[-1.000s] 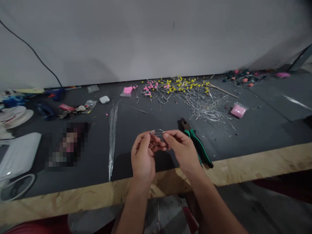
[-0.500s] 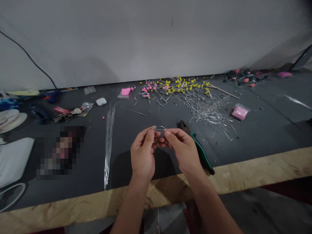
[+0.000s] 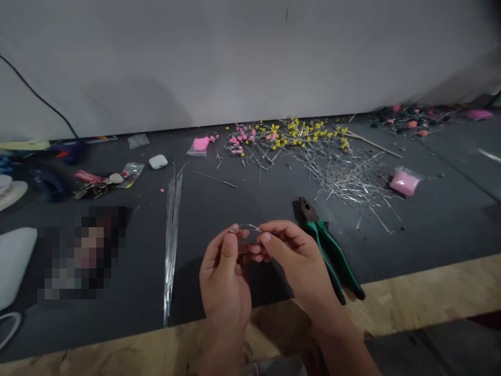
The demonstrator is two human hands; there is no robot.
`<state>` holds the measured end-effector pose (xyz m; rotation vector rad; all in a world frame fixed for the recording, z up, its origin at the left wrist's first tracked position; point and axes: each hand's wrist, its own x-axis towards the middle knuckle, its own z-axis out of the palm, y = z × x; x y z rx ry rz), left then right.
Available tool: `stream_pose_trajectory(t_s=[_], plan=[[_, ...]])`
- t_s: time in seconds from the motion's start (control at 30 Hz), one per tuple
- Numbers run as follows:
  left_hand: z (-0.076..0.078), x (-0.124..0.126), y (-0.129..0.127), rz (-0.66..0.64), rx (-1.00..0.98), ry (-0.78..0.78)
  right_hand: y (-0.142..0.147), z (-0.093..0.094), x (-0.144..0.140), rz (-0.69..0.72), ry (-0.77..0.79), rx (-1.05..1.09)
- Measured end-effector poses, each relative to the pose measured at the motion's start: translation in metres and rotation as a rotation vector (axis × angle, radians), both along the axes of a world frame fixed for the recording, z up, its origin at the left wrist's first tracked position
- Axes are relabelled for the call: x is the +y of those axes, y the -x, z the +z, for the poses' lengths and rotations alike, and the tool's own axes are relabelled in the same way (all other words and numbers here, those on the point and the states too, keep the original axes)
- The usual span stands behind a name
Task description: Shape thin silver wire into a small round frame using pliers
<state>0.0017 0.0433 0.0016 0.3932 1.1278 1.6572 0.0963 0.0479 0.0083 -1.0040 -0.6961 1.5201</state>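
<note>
Head view: both hands (image 3: 258, 261) still pinch the bent wire (image 3: 246, 228), now nearer the table edge (image 3: 410, 297)

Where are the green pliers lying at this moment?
In the head view, the green pliers lie on the dark mat just right of the right hand, with the handles toward the wooden table edge.

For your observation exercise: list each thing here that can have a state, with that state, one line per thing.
Left hand: pinching the wire.
Right hand: pinching the wire.
Wire: bent into an arc, held above the mat.
Pliers: lying flat, handles slightly apart.
Wire bundle: straight, lying on the mat.
Pink bag: lying on the mat.
</note>
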Motion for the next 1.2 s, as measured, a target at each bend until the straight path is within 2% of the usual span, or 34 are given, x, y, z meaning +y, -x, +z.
stream_pose_trajectory(t_s=[0.13, 0.77, 1.2], plan=[[-0.005, -0.002, -0.005, -0.019, -0.027, 0.040, 0.001, -0.005, -0.002, -0.071, 0.043, 0.004], [-0.006, -0.005, -0.003, -0.148, -0.116, -0.032, 0.000, -0.015, -0.007, -0.105, 0.049, 0.017], [-0.006, -0.006, -0.007, -0.072, -0.046, 0.050, 0.000, -0.013, -0.009, -0.139, 0.004, -0.126]])
